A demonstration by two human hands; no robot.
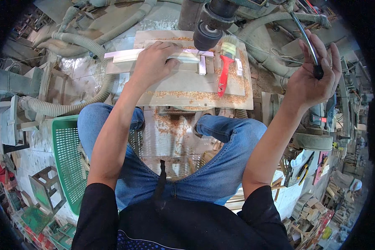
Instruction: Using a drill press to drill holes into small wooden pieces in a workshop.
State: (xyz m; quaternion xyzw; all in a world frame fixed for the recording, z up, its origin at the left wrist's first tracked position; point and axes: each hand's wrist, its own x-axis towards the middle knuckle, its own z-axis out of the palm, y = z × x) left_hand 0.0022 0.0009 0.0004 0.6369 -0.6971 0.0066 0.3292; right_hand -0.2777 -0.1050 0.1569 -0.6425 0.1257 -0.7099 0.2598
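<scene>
My left hand (153,62) presses on a pale wooden strip (127,56), fingers over its far side and thumb on the near side. The strip lies crosswise on a wooden board (166,98), against a pinkish fence strip (109,55). Just above the strip's right end hangs a drill press chuck (206,36); a thin bit shows faintly beneath it. Raised at the right, my right hand (314,81) is around the metal lever (303,32) of the drill press, its black knob (318,72) in the palm.
A red-handled brush (224,75) lies right of the chuck, between a small block (202,65) and another pale block (239,66). Wood shavings cover the board's edges. Ribbed hoses (71,106) curve around the board. A green basket (66,162) stands by my left leg; pliers (305,173) lie at right.
</scene>
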